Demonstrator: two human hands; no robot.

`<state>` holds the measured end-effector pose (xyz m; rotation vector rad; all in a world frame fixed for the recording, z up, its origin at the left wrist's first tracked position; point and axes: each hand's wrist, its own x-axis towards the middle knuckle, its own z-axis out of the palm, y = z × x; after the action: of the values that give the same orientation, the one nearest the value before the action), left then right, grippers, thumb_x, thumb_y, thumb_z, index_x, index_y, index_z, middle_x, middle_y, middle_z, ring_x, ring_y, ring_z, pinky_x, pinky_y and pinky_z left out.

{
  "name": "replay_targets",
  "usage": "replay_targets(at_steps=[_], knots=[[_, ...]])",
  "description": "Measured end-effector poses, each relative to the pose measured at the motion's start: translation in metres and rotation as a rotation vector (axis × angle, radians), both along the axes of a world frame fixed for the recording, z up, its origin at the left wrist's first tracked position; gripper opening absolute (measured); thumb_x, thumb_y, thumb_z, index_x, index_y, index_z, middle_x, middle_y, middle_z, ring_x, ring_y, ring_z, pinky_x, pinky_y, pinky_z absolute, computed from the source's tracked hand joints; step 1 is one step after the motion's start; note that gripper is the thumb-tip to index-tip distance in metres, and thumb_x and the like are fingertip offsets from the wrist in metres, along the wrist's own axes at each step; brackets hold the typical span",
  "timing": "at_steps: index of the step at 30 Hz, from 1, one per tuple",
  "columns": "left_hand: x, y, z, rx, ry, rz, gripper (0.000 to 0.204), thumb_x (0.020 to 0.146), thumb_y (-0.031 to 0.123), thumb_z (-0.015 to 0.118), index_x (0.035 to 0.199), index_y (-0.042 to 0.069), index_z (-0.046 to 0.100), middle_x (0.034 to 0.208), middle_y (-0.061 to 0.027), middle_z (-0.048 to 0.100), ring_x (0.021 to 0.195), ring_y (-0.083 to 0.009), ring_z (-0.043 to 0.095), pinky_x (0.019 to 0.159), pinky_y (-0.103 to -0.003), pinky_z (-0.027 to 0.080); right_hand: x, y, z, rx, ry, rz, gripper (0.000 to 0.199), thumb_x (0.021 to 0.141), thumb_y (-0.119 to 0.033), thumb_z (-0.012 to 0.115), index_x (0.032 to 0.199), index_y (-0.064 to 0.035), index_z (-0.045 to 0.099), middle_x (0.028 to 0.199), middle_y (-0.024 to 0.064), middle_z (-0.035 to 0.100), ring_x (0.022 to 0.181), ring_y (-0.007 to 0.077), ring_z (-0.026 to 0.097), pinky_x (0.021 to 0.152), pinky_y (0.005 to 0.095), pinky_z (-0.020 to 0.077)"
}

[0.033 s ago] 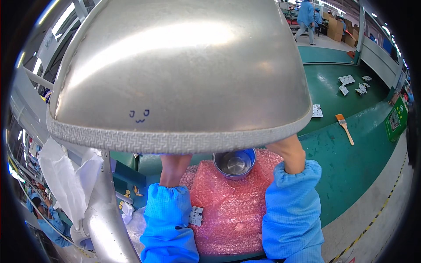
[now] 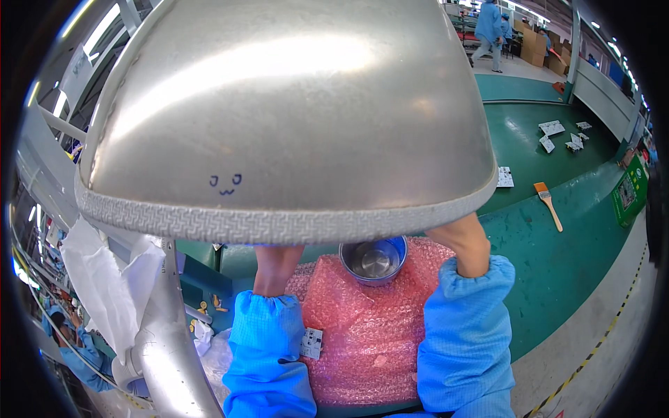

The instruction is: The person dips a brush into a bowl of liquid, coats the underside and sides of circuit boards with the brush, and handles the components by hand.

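Observation:
A big metal hood with a grey textured rim hides the fingers of both my hands. Below its rim on the left, the wrist of my left hand shows above a blue sleeve. My right hand reaches under the rim at the right, bent at the wrist. What either hand holds or touches is out of sight. Between my arms a round metal bowl stands on pink bubble wrap, its far edge partly covered by the hood. A small circuit board lies by my left sleeve.
A brush with a wooden handle lies on the green surface at right. Several white boards lie farther back. White cloth hangs by a metal pipe at left. A co-worker is in the background.
My right wrist and sleeve have shifted slightly to the right. The hood's drawn marks sit a little farther right in the view. The background co-worker has moved slightly right.

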<state>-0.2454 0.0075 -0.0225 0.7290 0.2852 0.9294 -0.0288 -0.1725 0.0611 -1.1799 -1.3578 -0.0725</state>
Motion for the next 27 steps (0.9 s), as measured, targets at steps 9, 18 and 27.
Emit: replay_targets(at_steps=[9,18,27], knots=[[0.002,-0.007,0.002,-0.057,-0.036,-0.071,0.065,0.085,0.059,0.045,0.130,0.012,0.046,0.133,-0.0088,0.048,0.124,-0.0317,0.042,0.106,-0.051,0.028,-0.008,0.010,-0.005,-0.001,0.047,-0.029,0.032,0.074,-0.003,0.069,0.105,-0.0012,0.060,0.102,0.0121,0.063,0.094,0.0254,0.059,0.083,0.0332,0.0458],[0.005,-0.005,-0.002,0.020,-0.036,-0.084,0.066,0.084,0.062,0.044,0.128,0.013,0.047,0.130,-0.0091,0.050,0.120,-0.0302,0.047,0.102,-0.049,0.035,-0.011,0.015,-0.010,0.058,-0.096,-0.080,0.031,0.074,-0.005,0.070,0.103,-0.0012,0.060,0.099,0.0130,0.063,0.093,0.0277,0.060,0.081,0.0350,0.0466],[0.012,-0.010,0.002,0.096,0.012,-0.062,0.067,0.085,0.061,0.044,0.132,0.014,0.043,0.134,-0.0067,0.046,0.122,-0.0263,0.044,0.102,-0.048,0.034,-0.014,0.008,-0.004,-0.014,-0.154,-0.064,0.027,0.075,-0.007,0.067,0.101,-0.0015,0.060,0.096,0.0148,0.063,0.089,0.0319,0.060,0.076,0.0373,0.0468]])
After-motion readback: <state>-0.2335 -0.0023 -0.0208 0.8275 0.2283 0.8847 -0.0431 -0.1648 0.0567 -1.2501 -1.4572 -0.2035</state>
